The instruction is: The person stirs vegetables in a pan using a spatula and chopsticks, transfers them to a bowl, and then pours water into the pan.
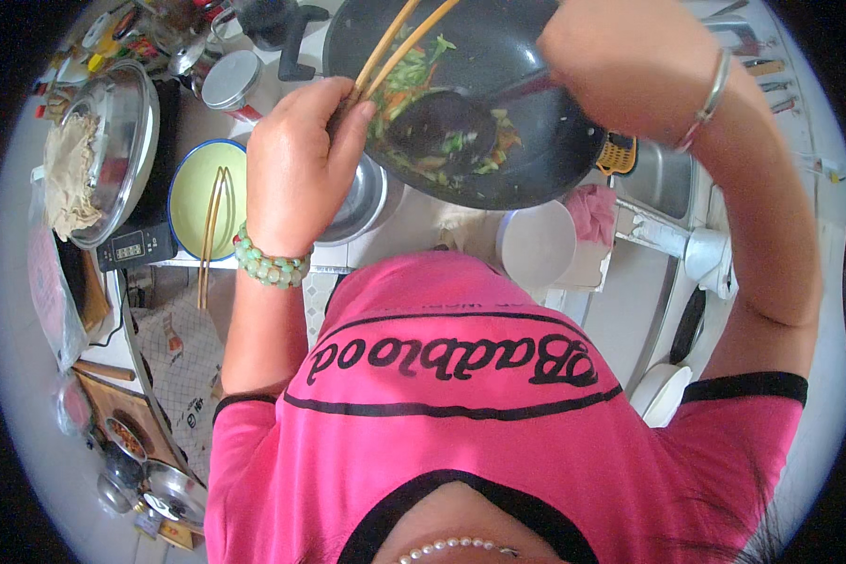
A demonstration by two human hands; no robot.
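My left hand [299, 166] grips a pair of wooden chopsticks [388, 56], which point away from me over the left side of a black wok [543, 166]. Chopped green and orange vegetables [412, 77] lie in the wok. From the right, my right hand [627, 63] is closed around the handle of a dark ladle [440, 127]. The ladle's bowl rests low among the vegetables, holding some pieces. Part of a round metal pan [359, 201] shows below the wok, beside my left hand.
A yellow blue-rimmed bowl [190, 197] with other chopsticks [211, 236] stands left, near a glass lid [123, 141] and a lidded jar [233, 81]. A white bowl [536, 243] and pink cloth [591, 211] sit at the counter's front, a sink [652, 180] right.
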